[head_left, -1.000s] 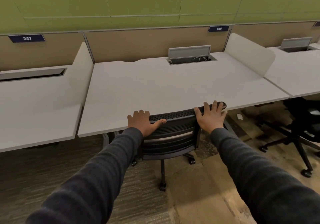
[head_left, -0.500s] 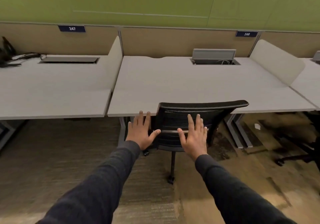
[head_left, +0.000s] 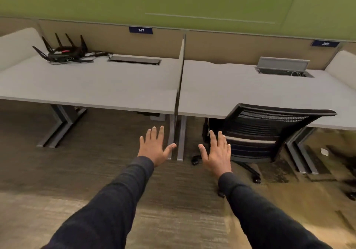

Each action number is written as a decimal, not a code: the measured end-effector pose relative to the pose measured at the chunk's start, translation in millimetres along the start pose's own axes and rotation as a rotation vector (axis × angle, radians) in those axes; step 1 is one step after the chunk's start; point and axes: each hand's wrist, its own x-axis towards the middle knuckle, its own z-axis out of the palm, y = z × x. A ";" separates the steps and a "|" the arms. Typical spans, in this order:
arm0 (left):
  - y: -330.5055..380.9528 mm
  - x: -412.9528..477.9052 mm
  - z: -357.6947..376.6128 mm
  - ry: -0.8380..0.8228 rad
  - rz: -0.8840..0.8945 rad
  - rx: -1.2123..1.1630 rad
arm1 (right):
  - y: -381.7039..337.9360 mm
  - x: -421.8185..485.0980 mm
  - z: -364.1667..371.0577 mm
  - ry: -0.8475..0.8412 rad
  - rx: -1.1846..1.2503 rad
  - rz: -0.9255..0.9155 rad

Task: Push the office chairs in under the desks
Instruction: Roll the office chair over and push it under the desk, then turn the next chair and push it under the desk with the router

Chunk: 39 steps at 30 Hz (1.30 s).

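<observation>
A black mesh-backed office chair (head_left: 267,131) stands tucked in under the right-hand white desk (head_left: 240,92), its backrest against the desk's front edge. My left hand (head_left: 154,147) hovers open over the carpet in front of the gap between the two desks, holding nothing. My right hand (head_left: 217,152) is open too, fingers spread, in front of the chair's left side; it holds nothing, and whether it touches the chair is unclear. The left-hand white desk (head_left: 92,86), labelled 247, has no chair in front of it.
A black router with several antennas (head_left: 61,52) and cables sits at the back of the left desk. Grey desk legs (head_left: 59,125) stand on the carpet. A raised cable-tray lid (head_left: 283,65) is on the right desk. Part of another chair base (head_left: 350,192) shows at far right.
Both hands have come off the chair's backrest and drawn back with fingers spread. The view has swung left, bringing desk 247 and the router into sight.
</observation>
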 end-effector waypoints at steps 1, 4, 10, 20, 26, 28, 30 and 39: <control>-21.1 -12.5 -4.7 0.006 -0.010 0.006 | -19.2 -10.0 10.0 0.000 0.005 -0.006; -78.6 -49.0 -20.7 0.021 -0.035 0.019 | -74.8 -39.2 38.5 -0.030 0.011 -0.011; -171.0 -106.3 -52.0 0.068 -0.102 0.043 | -171.4 -78.8 78.5 -0.070 0.023 -0.076; -308.2 -164.7 -69.3 0.078 -0.302 0.018 | -298.1 -90.3 153.9 -0.190 0.020 -0.230; -402.3 -175.3 -84.2 0.080 -0.415 0.051 | -381.7 -79.9 218.2 -0.259 0.061 -0.321; -435.2 -175.2 -93.1 0.079 -0.448 0.074 | -412.6 -73.8 238.2 -0.279 0.084 -0.345; -466.5 -173.2 -102.8 0.076 -0.476 0.081 | -443.9 -67.0 255.4 -0.299 0.094 -0.364; -569.8 -164.5 -131.9 0.081 -0.541 0.070 | -549.2 -54.7 303.6 -0.360 0.089 -0.426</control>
